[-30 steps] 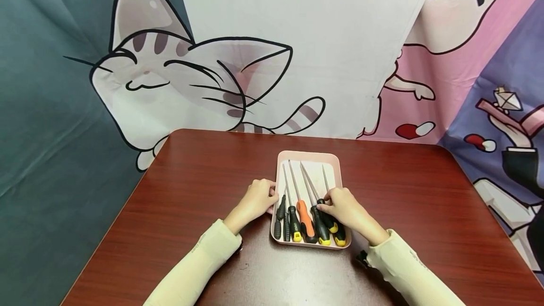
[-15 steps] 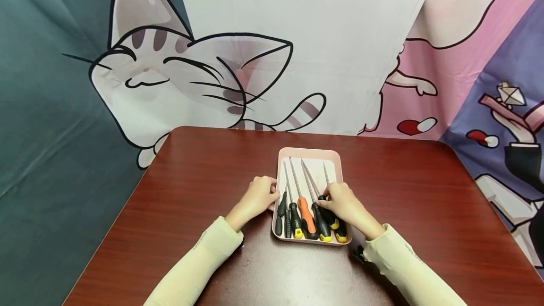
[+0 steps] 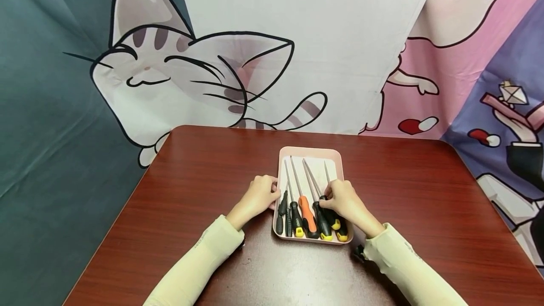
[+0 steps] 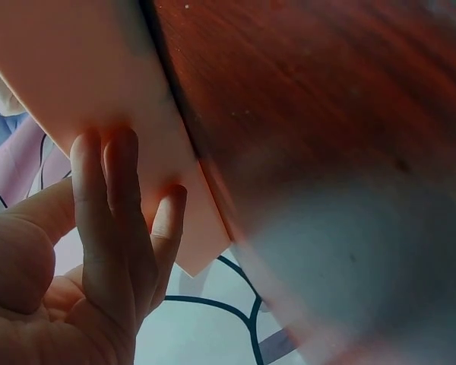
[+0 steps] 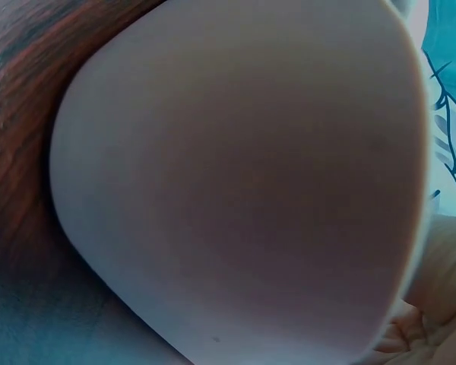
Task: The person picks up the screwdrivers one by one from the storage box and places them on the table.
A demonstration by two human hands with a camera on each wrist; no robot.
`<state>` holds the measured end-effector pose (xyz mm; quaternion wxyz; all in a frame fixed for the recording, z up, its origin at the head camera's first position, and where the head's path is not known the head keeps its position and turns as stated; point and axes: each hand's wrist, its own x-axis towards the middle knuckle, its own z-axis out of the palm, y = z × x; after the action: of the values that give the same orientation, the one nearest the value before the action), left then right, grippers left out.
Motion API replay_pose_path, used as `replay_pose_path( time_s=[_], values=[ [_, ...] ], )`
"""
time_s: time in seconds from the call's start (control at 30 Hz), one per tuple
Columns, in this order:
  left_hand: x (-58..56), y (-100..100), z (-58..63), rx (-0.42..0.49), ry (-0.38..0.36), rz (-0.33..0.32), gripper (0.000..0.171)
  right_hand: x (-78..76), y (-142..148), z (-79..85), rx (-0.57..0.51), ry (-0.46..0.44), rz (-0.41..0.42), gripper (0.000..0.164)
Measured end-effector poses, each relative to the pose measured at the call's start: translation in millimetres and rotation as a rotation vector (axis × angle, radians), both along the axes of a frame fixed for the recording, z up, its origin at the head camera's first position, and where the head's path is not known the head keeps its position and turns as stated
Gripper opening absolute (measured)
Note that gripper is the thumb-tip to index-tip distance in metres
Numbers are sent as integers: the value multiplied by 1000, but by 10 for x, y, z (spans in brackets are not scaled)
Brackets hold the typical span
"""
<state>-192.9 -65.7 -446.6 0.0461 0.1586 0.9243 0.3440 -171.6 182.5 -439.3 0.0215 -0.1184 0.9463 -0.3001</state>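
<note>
A pink tray with a white bottom holds several screwdrivers. My left hand holds the tray's left side. In the left wrist view, fingers lie against its outer wall, while the thumb side reaches the rim. Over the tray's right side, my right hand pinches a black-and-yellow screwdriver by the handle, its shaft slanting toward the far end. Beside it lie another black-and-yellow screwdriver and an orange-handled screwdriver. The tray wall hides most of the right hand's work in the right wrist view.
The tray stands on a reddish-brown wooden table. A black-and-yellow screwdriver and slim dark tools lie in its left part; one more yellow-ended handle is at its right corner. A cartoon-printed cloth hangs behind.
The head view has shifted slightly, so the scene sits a little higher. Both hands, the tray and the screwdrivers keep about the same places relative to each other.
</note>
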Motion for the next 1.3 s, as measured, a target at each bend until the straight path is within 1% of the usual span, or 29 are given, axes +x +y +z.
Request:
replay_pose_path(
  time_s=[0.23, 0.43, 0.57, 0.63, 0.73, 0.97, 1.0, 1.3],
  values=[
    [-7, 6, -3, -9, 3, 0, 20, 5, 27, 2, -42, 20, 18, 18],
    [-11, 5, -17, -21, 12, 5, 25, 16, 39, -3, -50, 55, 33, 19],
    [-6, 6, -17, -7, 1, 10, 30, 28, 49, 10, -72, 77, 39, 18],
    [-3, 8, -14, -5, -4, 11, 30, 34, 57, 28, -78, 86, 37, 18],
    [-1, 9, -9, -18, 11, 9, 30, 39, 76, 56, -76, 97, 25, 18],
    [-2, 11, 3, 6, -31, 24, 32, 63, 119, 118, -89, 109, 0, 20],
    [-3, 10, 3, 8, -26, 22, 32, 67, 124, 125, -90, 114, -2, 21],
    [-7, 13, -9, 3, -18, 14, 30, 85, 168, 122, -82, 141, -34, 21]
  ],
)
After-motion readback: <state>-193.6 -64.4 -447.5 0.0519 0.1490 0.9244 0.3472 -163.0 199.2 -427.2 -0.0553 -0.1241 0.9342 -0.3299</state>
